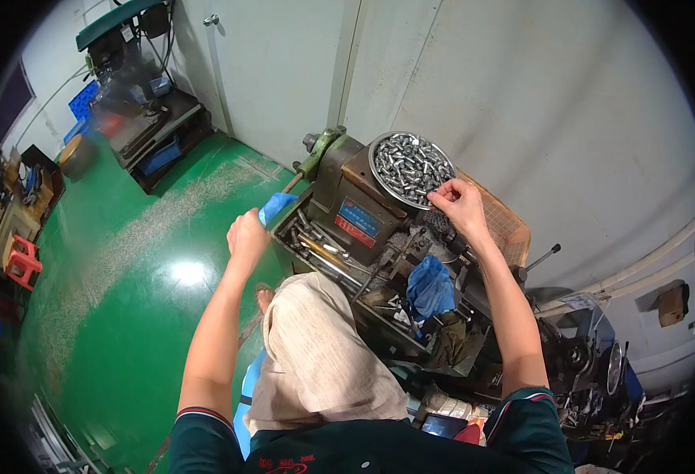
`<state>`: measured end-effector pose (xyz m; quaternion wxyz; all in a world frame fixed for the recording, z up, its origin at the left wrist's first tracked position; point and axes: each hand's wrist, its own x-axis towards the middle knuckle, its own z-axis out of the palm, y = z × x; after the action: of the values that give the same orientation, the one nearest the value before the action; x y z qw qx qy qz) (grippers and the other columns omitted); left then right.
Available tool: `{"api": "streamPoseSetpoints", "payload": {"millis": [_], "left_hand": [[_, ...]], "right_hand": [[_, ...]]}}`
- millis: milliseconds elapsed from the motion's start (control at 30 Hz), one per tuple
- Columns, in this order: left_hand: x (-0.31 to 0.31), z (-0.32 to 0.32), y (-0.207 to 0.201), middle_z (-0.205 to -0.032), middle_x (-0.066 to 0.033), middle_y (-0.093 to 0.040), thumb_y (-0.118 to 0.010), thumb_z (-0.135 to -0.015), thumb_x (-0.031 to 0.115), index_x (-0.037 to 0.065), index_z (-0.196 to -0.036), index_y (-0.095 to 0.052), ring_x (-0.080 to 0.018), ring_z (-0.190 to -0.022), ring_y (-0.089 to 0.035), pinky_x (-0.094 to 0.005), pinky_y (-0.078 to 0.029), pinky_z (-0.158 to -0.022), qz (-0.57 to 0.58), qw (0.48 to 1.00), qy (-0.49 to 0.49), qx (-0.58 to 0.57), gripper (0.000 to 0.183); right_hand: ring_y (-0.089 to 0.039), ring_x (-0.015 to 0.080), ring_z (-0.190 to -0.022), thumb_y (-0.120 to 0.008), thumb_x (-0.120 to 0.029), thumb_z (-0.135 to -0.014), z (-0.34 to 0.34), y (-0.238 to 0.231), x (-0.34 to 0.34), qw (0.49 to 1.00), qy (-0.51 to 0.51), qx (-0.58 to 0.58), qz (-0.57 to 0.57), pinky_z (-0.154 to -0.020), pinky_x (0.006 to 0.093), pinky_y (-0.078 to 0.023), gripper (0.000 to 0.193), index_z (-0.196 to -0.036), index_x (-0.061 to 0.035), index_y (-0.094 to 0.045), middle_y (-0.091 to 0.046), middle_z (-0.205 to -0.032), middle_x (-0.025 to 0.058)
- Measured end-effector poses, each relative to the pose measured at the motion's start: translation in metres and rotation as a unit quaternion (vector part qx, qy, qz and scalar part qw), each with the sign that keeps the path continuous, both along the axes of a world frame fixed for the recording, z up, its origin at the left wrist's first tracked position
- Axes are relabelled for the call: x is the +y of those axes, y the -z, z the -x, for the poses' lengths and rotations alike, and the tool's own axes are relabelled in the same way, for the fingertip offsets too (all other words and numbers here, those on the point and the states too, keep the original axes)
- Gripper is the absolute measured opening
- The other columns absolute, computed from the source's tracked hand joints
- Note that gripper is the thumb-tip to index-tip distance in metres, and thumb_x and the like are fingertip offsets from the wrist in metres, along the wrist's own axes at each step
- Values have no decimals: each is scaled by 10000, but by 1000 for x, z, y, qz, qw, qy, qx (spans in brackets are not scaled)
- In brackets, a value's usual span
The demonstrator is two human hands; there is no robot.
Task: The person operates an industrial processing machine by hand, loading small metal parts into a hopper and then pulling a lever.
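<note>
My left hand [248, 235] is closed around the lower end of a machine lever, whose grip is wrapped in blue material [276, 208]. The lever runs up to a green bracket [320, 152] on the bench machine [353, 180]. A round steel bowl [373, 168], heaped with small shiny metal cylinders [412, 164], sits on top of the machine. Over the bowl's near right rim is my right hand [460, 204], thumb and fingers pinched together at the pieces. What lies between those fingertips is too small to make out.
A tray [347, 278] of metal rods and tools lies below the machine, with a blue cloth [430, 287] to its right. Behind stands a tan basket [513, 225] against the wall. Another machine [162, 126] and a red stool [24, 261] are at left.
</note>
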<state>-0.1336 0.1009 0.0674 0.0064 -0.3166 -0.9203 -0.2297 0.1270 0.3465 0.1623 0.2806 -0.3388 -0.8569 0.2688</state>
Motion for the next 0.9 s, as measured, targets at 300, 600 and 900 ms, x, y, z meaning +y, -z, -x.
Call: {"api": "streamPoseSetpoints", "payload": {"millis": [300, 600, 900], "left_hand": [[-2, -2, -3, -786, -184, -603, -559, -649, 59, 43, -831, -589, -349, -760, -586, -430, -468, -675, -3, 1000, -6, -8, 185], [1, -3, -5, -793, -181, -607, -565, -643, 52, 44, -832, -592, -347, -771, -587, -427, -469, -679, 1, 1000, -10, -23, 191], [-1, -1, -4, -789, -187, -606, -572, -648, 68, 37, -824, -588, -350, -758, -588, -433, -469, -672, -3, 1000, -8, -19, 180]], "right_hand": [[-557, 199, -548, -645, -271, -598, 6, -17, -20, 991, 77, -95, -46, -566, 323, -447, 217, -600, -58, -606, -568, -550, 32], [-524, 129, -537, -641, -177, -604, -5, -5, -7, 999, 30, 29, -13, -551, 270, -434, 158, -643, -30, -597, -574, -605, 35], [-505, 69, -654, -617, -85, -722, -42, -5, 30, 958, 87, 234, 138, -608, 200, -404, 125, -807, 4, -601, -572, -714, 16]]}}
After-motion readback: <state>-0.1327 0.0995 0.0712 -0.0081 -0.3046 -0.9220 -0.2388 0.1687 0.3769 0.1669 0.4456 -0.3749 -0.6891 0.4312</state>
